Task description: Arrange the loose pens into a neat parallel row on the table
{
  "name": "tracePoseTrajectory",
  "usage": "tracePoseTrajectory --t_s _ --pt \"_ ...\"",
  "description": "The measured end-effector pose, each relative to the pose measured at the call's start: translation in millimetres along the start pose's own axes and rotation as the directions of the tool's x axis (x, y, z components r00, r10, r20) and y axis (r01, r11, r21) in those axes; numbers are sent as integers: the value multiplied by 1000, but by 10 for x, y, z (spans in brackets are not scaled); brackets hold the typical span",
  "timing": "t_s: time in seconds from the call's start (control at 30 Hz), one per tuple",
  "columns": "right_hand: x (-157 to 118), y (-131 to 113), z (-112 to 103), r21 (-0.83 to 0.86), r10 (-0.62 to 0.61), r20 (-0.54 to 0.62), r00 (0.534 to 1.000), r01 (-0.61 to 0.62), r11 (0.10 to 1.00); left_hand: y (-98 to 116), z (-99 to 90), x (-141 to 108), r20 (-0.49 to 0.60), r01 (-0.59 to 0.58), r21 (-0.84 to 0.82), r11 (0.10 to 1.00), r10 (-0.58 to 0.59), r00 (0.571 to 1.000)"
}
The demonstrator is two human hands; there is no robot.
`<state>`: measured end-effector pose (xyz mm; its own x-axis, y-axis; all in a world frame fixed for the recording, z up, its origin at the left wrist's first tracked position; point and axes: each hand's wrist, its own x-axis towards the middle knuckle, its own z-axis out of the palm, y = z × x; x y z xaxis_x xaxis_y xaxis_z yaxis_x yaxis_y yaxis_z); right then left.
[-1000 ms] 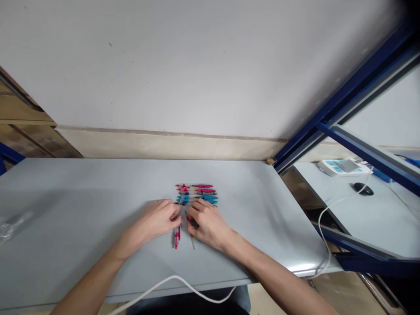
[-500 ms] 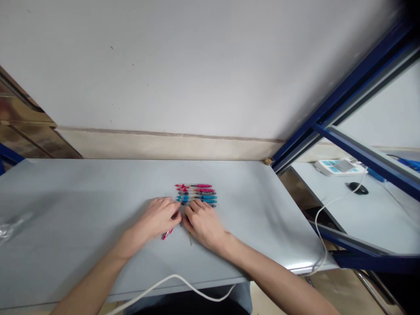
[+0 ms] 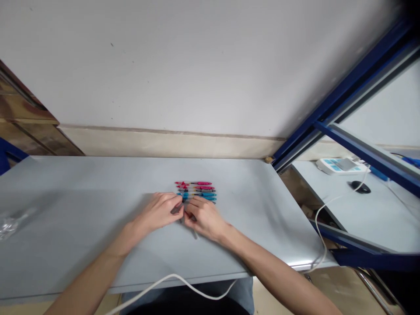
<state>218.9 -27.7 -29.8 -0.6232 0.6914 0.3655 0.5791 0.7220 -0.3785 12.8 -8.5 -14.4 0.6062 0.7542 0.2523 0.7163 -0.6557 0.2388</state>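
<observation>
Several pens (image 3: 202, 187), pink, grey and blue with clear sections, lie side by side in a row on the grey table (image 3: 98, 197). Just in front of the row, my left hand (image 3: 162, 211) is closed in a pinch. A dark patch shows between its fingers, but what it holds is hidden. Close beside it, fingertips almost touching, my right hand (image 3: 206, 220) is closed too, covering part of the nearest pens. A thin grey pen-like piece (image 3: 196, 235) sticks out beneath it; the rest is hidden by the fingers.
Crumpled clear plastic (image 3: 9, 226) lies at the table's left. A white cable (image 3: 173, 276) crosses the front edge. Beyond the blue frame (image 3: 361, 148) on the right stand a black mouse (image 3: 360, 187) and a white device (image 3: 339, 166). A wall rises behind.
The pink piece that showed under my left hand is out of sight. Both hands have shifted slightly and rolled, and the grey piece under my right hand points further right.
</observation>
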Motion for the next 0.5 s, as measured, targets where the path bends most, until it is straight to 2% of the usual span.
tracePoseTrajectory --t_s 0.13,0.23,0.33,0.5 --pt "-4 37 -55 228 89 -112 990 -62 972 -34 13 -13 -202 -126 -120 985 100 974" --pt "7 77 -75 392 222 -133 966 -154 907 -24 31 -11 -235 -171 -151 974 132 963" --pt "27 118 -105 510 373 -160 914 -247 824 -18 68 -3 -247 -202 -166 965 157 956" --pt "64 181 -227 730 553 -110 826 -310 609 -36 136 0 -313 -244 -183 952 179 933"
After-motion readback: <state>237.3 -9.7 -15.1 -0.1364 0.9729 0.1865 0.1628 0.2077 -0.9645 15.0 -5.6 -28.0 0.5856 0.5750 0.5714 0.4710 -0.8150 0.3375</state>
